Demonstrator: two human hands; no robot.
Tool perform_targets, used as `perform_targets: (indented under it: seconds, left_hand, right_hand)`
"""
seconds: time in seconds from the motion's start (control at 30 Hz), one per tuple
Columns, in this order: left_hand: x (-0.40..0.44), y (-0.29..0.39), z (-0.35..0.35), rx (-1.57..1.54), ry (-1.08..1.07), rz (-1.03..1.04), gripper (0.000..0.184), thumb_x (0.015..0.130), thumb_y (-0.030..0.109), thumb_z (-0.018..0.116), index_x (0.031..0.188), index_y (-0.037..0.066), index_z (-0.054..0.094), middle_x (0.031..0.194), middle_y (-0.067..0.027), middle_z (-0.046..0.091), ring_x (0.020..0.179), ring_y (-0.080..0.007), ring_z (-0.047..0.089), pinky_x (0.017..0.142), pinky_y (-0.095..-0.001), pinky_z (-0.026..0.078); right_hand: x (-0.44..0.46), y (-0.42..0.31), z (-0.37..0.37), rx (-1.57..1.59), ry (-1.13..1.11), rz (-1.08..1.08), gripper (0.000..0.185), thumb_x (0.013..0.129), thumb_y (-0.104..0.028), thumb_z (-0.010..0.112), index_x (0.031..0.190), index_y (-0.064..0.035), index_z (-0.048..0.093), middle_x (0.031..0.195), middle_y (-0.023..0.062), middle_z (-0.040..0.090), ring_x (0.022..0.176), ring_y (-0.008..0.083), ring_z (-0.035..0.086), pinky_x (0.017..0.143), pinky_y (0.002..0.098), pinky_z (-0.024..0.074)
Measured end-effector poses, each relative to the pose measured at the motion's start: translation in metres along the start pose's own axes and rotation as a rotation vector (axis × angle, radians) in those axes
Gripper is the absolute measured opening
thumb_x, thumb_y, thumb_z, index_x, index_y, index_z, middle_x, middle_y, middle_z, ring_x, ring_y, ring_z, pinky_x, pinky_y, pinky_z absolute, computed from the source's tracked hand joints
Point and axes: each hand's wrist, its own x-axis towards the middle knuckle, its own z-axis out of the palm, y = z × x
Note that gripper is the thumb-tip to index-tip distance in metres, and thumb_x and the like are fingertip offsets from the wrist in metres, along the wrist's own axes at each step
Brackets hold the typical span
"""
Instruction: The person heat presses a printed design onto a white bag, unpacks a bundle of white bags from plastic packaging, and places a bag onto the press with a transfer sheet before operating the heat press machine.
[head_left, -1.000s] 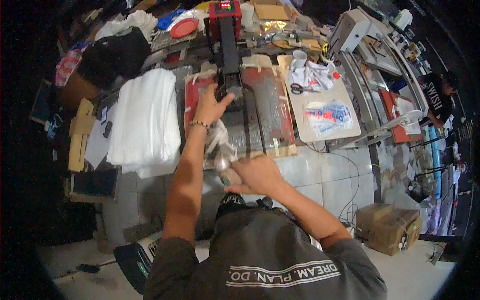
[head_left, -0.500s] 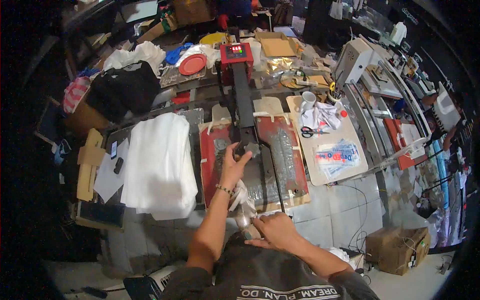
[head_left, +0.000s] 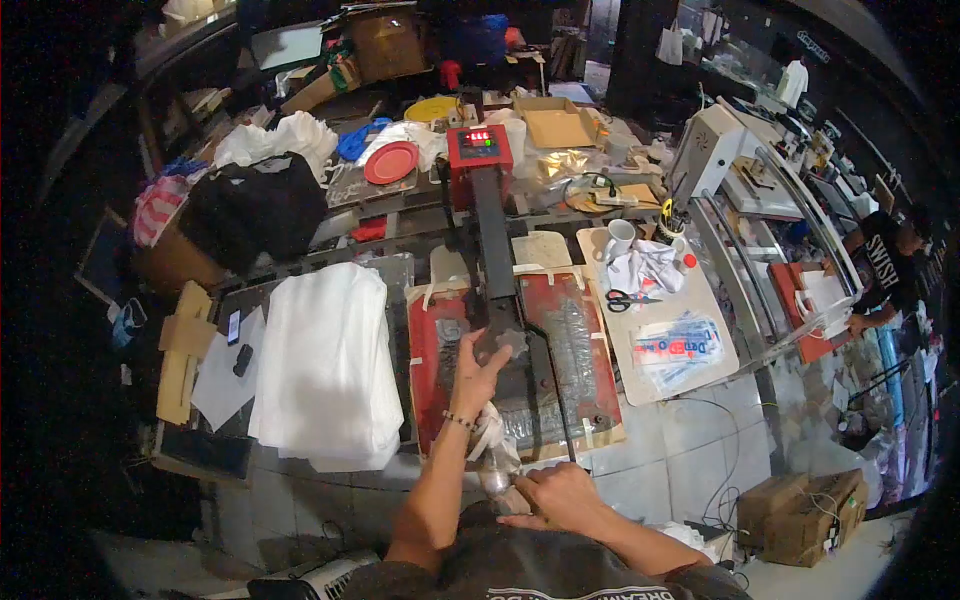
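Observation:
The heat press has a red platen [head_left: 435, 390] patched with grey tape, and a red control box [head_left: 479, 150] with lit digits. My left hand [head_left: 478, 378] is wrapped around the dark adjusting knob [head_left: 508, 342] on top of the press, with the thumb on its right side. My right hand [head_left: 565, 497] is closed around the end of the press handle [head_left: 497, 482], close to my body. Cloth and clear tape wrap that handle. What lies under the platen is hidden.
White fabric sheets [head_left: 328, 365] are stacked at left. At right, a board [head_left: 668, 375] bears scissors [head_left: 630, 300], a mug [head_left: 620, 235] and printed transfers [head_left: 680, 352]. Another press [head_left: 712, 150] stands beyond it. A person [head_left: 880, 262] is at far right; a cardboard box [head_left: 803, 515] sits on the floor.
The view has tilted up, so the bench sits lower in the picture. The person at far right shows more. Both my hands keep their places on the knob and handle.

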Motion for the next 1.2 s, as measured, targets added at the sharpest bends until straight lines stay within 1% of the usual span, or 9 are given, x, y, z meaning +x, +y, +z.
perform_targets:
  seconds: [0.07,0.2,0.27,0.53,0.97,1.07,1.13,1.17,1.2]
  left_hand:
    - [-0.001,0.001,-0.001,0.001,-0.001,0.011,0.058,0.087,0.03,0.079,0.133,0.012,0.047,0.081,0.0023,0.056,0.054,-0.0057,0.044,0.043,-0.0242,0.034]
    - [-0.004,0.009,0.0,0.014,-0.008,0.007,0.057,0.088,0.03,0.078,0.131,0.01,0.048,0.079,0.0029,0.056,0.053,-0.0054,0.043,0.044,-0.0239,0.033]
    - [-0.006,0.009,0.0,-0.012,-0.009,0.003,0.056,0.088,0.03,0.078,0.131,0.01,0.048,0.078,0.0031,0.056,0.053,-0.0052,0.043,0.044,-0.0239,0.033]
    - [-0.005,0.01,0.002,-0.097,-0.016,-0.026,0.053,0.087,0.024,0.079,0.129,0.013,0.049,0.075,0.0049,0.051,0.049,-0.0042,0.04,0.04,-0.0238,0.03]
    - [-0.002,0.003,-0.001,-0.11,-0.045,-0.016,0.055,0.088,0.026,0.078,0.132,0.012,0.047,0.068,0.0063,0.048,0.047,-0.0048,0.039,0.039,-0.0243,0.029]
    - [-0.003,0.006,0.001,-0.041,-0.022,0.002,0.052,0.09,0.029,0.076,0.132,0.016,0.046,0.069,0.0058,0.046,0.044,-0.0047,0.036,0.037,-0.0246,0.027]
    - [-0.003,0.01,-0.001,0.121,0.04,0.022,0.05,0.093,0.031,0.071,0.133,0.008,0.051,0.078,-0.003,0.061,0.055,-0.0136,0.053,0.049,-0.0309,0.043]
    - [0.005,0.001,-0.007,0.119,0.046,0.008,0.05,0.093,0.031,0.071,0.133,0.008,0.051,0.078,-0.003,0.061,0.055,-0.0136,0.053,0.049,-0.0309,0.043]
    - [0.017,-0.017,-0.017,0.335,0.239,0.33,0.05,0.095,0.03,0.067,0.136,0.006,0.05,0.093,-0.0106,0.064,0.075,-0.0222,0.059,0.066,-0.0376,0.048]
  right_hand:
    - [0.0,0.0,0.001,-0.032,0.042,0.002,0.064,0.083,-0.07,0.063,0.083,-0.0057,0.068,0.068,0.0092,0.066,0.058,0.03,0.066,0.056,0.04,0.0534]
    - [0.0,0.0,0.002,-0.032,0.023,0.009,0.064,0.083,-0.069,0.063,0.083,-0.0055,0.068,0.068,0.0094,0.066,0.057,0.0302,0.066,0.056,0.0401,0.0533]
    - [-0.001,0.002,0.005,-0.007,0.071,-0.009,0.063,0.084,-0.068,0.062,0.083,-0.0055,0.068,0.068,0.0092,0.066,0.057,0.0302,0.066,0.056,0.0401,0.0532]
    - [0.001,0.0,0.0,-0.031,0.022,-0.005,0.063,0.083,-0.068,0.063,0.086,-0.0053,0.067,0.072,0.0108,0.067,0.061,0.0308,0.068,0.056,0.0422,0.0533]
    - [-0.001,0.001,0.0,-0.013,0.015,-0.009,0.064,0.084,-0.069,0.062,0.09,-0.0056,0.068,0.071,0.0111,0.067,0.059,0.0318,0.067,0.054,0.0421,0.0533]
    - [-0.001,0.002,0.003,-0.047,0.014,-0.015,0.065,0.083,-0.069,0.061,0.091,-0.0055,0.068,0.071,0.0113,0.067,0.06,0.0323,0.067,0.055,0.0423,0.0532]
    - [-0.001,0.001,0.0,-0.046,-0.005,-0.005,0.065,0.083,-0.07,0.061,0.092,-0.0052,0.068,0.072,0.0115,0.067,0.06,0.0324,0.067,0.055,0.0425,0.0532]
    - [-0.001,0.0,-0.002,-0.049,-0.023,0.004,0.066,0.083,-0.07,0.061,0.093,-0.0049,0.068,0.073,0.0116,0.068,0.06,0.0326,0.067,0.055,0.0426,0.0532]
    - [-0.004,-0.001,0.001,-0.034,-0.045,0.001,0.066,0.083,-0.07,0.061,0.093,-0.0049,0.068,0.073,0.0116,0.068,0.06,0.0326,0.067,0.055,0.0426,0.0532]
